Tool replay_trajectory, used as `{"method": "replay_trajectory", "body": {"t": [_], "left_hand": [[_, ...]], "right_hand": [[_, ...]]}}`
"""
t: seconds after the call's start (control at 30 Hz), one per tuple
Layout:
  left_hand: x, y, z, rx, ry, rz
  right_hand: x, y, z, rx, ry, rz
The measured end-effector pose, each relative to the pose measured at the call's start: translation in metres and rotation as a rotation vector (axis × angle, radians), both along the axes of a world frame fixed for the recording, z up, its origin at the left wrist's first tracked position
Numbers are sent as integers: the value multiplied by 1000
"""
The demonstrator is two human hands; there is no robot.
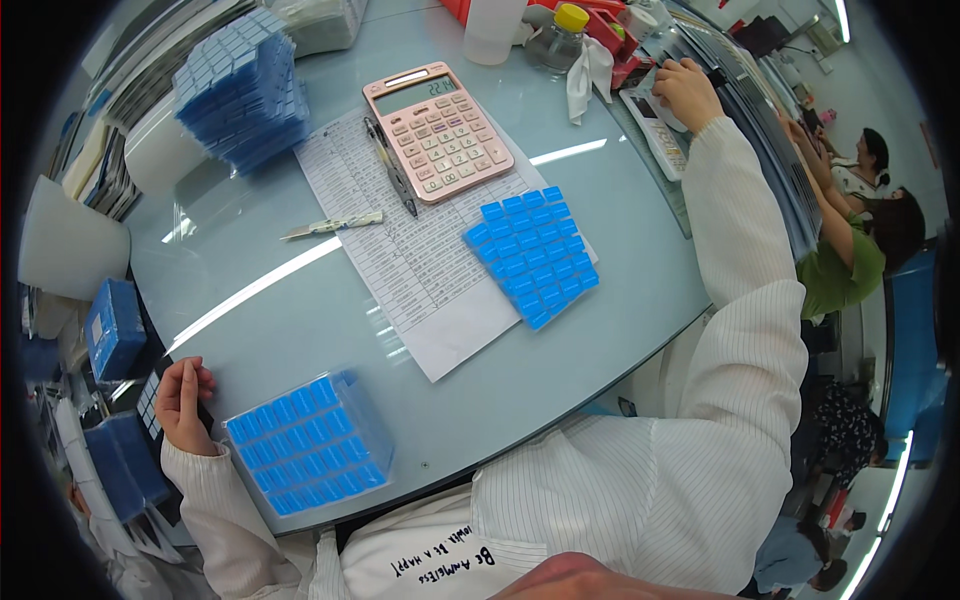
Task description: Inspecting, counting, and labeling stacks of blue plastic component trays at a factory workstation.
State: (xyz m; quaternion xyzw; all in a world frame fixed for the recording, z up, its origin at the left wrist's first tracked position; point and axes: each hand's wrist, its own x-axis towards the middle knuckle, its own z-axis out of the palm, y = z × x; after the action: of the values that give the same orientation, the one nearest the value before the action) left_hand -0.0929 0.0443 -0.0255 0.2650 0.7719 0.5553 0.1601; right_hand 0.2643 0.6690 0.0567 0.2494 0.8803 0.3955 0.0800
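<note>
My right hand [688, 95] reaches to the far right of the table, its fingers bent over the upper end of a white keypad device [665, 145]. Part of that device is hidden under the hand. My left hand [185, 402] is at the table's left edge with curled fingers and nothing visible in them. Beside it stands a clear-wrapped block of blue small-celled pieces [305, 445]. A fanned stack of similar blue pieces [535, 255] lies on a printed sheet [425, 290], below a pink calculator [440, 130] and a dark pen [390, 165].
A slim patterned pen or cutter [332, 225] lies left of centre. A tall blue stack [240, 95] leans at the far left. A yellow-capped bottle [557, 40], a crumpled tissue [590, 78] and a translucent bottle [493, 30] stand at the back. Other people [850, 220] sit at the right.
</note>
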Motion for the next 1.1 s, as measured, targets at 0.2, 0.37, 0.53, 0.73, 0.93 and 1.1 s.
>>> {"method": "replay_trajectory", "body": {"t": [0.2,0.37,0.53,0.73,0.93,1.1], "left_hand": [[2,2,1,-16,-12,5],[2,2,0,-14,-26,2],[0,1,-1,-24,-3,8],[1,-1,0,-31,-11,14],[6,3,5,91,-73,25],[25,11,43,133,256,-44]], "right_hand": [[7,9,1,-89,91,57],[16,16,-2,-109,122,113],[26,19,-4,-108,159,243],[33,9,-8,-75,168,350],[53,-45,13,-41,612,441],[27,-141,34,-580,1290,263]]}}
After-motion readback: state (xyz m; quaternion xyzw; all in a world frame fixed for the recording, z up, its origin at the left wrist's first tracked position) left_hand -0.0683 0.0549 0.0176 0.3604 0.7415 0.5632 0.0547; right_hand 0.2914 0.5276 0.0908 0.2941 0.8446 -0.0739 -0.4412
